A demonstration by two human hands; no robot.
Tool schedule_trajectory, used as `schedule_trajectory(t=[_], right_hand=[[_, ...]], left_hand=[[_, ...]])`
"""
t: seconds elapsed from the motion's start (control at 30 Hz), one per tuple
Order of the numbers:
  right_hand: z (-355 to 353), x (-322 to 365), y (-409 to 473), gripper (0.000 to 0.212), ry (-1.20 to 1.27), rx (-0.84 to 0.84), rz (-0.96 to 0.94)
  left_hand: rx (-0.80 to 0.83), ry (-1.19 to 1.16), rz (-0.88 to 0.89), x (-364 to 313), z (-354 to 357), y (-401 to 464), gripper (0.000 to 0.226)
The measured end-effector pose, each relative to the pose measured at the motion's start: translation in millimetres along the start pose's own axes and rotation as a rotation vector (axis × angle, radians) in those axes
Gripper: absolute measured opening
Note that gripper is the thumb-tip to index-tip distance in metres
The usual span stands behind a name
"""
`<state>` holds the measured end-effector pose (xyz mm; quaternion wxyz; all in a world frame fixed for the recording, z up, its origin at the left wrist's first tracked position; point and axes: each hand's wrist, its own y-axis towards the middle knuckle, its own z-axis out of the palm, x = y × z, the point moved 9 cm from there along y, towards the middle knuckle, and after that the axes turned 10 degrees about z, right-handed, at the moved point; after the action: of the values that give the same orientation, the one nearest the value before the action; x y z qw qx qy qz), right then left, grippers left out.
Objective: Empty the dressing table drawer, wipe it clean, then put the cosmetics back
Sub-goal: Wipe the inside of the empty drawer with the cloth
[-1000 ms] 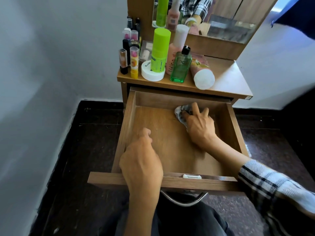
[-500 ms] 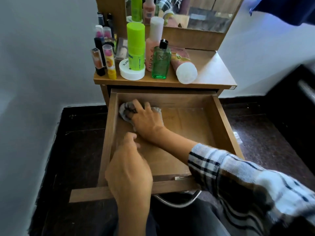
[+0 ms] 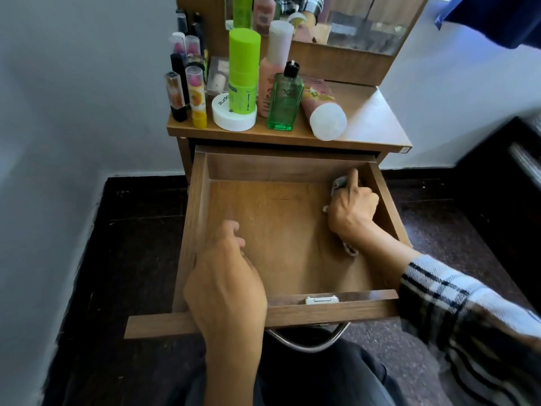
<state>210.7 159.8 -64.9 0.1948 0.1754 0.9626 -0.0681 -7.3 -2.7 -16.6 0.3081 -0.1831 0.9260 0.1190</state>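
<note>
Wiping is the step in hand, and your right hand (image 3: 352, 208) has the cloth (image 3: 339, 183) bunched under curled fingers, forefinger stretched ahead of the grip toward the back wall of the drawer (image 3: 202, 200). A loose tail of the cloth shows under your wrist, so only part of it is working. You would do well to flatten the bundle so more fabric meets the wood.

Your grip sits in the far right corner, just beside the side wall. From there, the whole floor to the left of your grip and the strip behind your wrist, toward the front panel, still want a pass. I would draw the cloth in overlapping strokes from the back wall toward you, pushing the forefinger into the corner seams where dust likely gathers.

Your left hand (image 3: 227, 276) rests over the front left edge, fingers curled loosely and holding nothing that I can see; whether it presses on the wood I cannot tell. Use it to steady the drawer, which is pulled far out and may tip or slide under a hard stroke.

Up beyond your grip, on the tabletop (image 3: 369, 118), stand the cosmetics (image 3: 244, 71), with the pink tube (image 3: 325, 115) lying on its side near the front edge. Keep your strokes gentle enough not to shake it loose.
</note>
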Motion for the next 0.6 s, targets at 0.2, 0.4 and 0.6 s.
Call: schedule_trajectory(t=[0.2,0.4,0.6], right_hand=[[-1.5,15.3,-1.1,0.029,-0.211,0.048,-0.027],[15.5,8.1,-14.5,0.023,-0.332,0.198,-0.025],[30.3,-13.9,-45.9,0.047,-0.003,0.387,-0.104]], left_hand=[[-0.022,-0.004,-0.005,3.7,0.6,-0.2,0.037],[-0.031,0.004,-0.019,6.7,1.9,1.2,0.039],[0.006,0.018,-0.005,4.2,4.2,2.6,0.040]])
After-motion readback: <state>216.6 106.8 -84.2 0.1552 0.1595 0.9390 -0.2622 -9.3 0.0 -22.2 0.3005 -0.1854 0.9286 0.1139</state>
